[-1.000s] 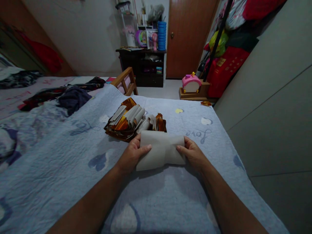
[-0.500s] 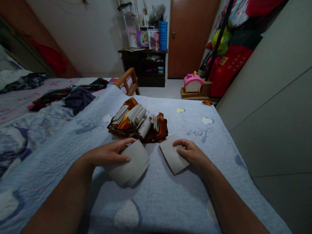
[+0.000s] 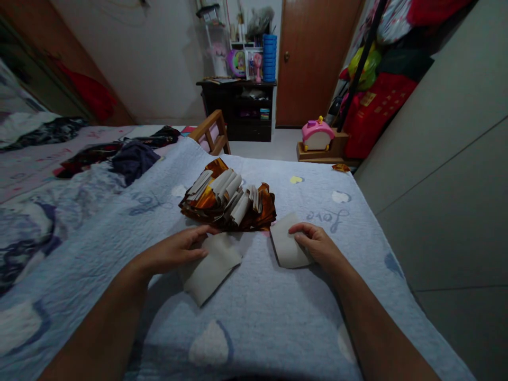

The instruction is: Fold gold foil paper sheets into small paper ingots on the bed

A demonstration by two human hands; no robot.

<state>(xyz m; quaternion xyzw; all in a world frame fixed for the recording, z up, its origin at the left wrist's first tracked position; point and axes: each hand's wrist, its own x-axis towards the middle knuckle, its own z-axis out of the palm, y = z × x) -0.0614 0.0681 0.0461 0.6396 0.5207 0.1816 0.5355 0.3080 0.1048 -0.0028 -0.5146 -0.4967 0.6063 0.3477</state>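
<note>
My left hand is closed on several overlapping pale grey paper sheets, thumb on top and fingers behind. To the right, my right hand pinches another pale grey sheet, or a thin stack of them; I cannot tell which. A gap of bedspread lies between the two lots. Just beyond both hands sits a heap of shiny orange-brown foil pieces with rolled and folded pale papers on it.
A light blue bedspread with heart prints covers the surface. One small orange foil piece lies near its far right corner. Dark clothes lie at the left. A wooden chair stands beyond the far edge, and a pale cabinet flanks the right.
The sheets in my left hand have shifted and look less fanned. My right hand has moved slightly right and up, its sheet turned. The whole view has shifted a little.
</note>
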